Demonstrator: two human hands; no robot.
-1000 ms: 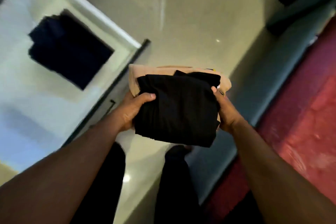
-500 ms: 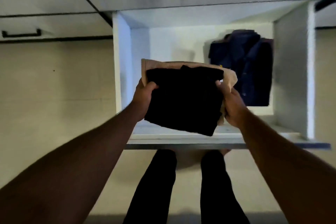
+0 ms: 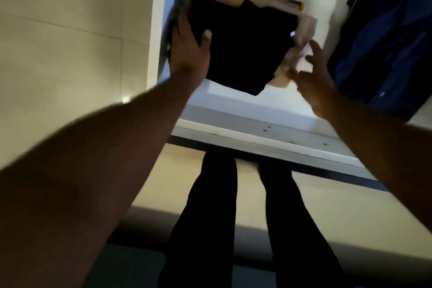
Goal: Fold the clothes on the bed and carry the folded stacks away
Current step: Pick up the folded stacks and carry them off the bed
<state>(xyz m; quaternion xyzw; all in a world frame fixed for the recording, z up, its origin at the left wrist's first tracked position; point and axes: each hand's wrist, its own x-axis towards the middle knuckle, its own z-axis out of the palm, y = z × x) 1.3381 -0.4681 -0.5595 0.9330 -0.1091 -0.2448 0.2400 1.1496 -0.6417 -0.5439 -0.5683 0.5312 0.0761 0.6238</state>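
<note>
A folded stack, a black garment (image 3: 243, 42) on top of a beige one (image 3: 306, 28), lies in the left half of a white open drawer (image 3: 257, 121). My left hand (image 3: 189, 51) grips the stack's left edge, thumb on the black cloth. My right hand (image 3: 313, 77) hovers just off the stack's right edge with fingers spread and holds nothing. The view is motion-blurred.
A folded dark blue shirt (image 3: 385, 42) fills the drawer's right half. The drawer's front rim runs across the middle of the view. Beige cabinet fronts (image 3: 70, 30) stand to the left. My legs in black trousers (image 3: 217, 217) stand below on a pale floor.
The stack has gone from held above the drawer to down inside its left half. My right hand has let go and pulled back; my left hand still holds the edge.
</note>
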